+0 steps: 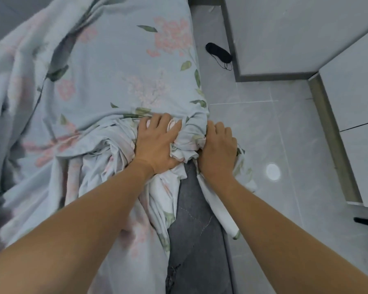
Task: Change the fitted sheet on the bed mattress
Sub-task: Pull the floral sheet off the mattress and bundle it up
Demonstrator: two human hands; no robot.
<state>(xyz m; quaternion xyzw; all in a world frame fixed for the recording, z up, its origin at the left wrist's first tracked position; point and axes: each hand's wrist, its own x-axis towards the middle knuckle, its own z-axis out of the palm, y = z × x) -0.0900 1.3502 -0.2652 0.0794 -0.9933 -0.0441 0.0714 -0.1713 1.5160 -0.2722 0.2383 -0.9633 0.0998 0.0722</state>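
A pale blue fitted sheet (119,66) with pink flowers and green leaves covers the far part of the mattress. It is bunched in folds along the bed's right edge. My left hand (155,143) lies on top of the bunched fabric, fingers spread and bent into the folds. My right hand (218,145) grips the sheet's edge at the side of the mattress, fingers curled round the cloth. Below the hands, the dark grey quilted mattress side (196,225) shows bare. A loose strip of sheet hangs down beside it.
Grey tiled floor (253,128) runs along the bed's right side, with a bright round light reflection on it. A black eye mask (219,53) with a cord lies on the floor by a white cabinet (285,35). More white cabinet fronts stand at the right.
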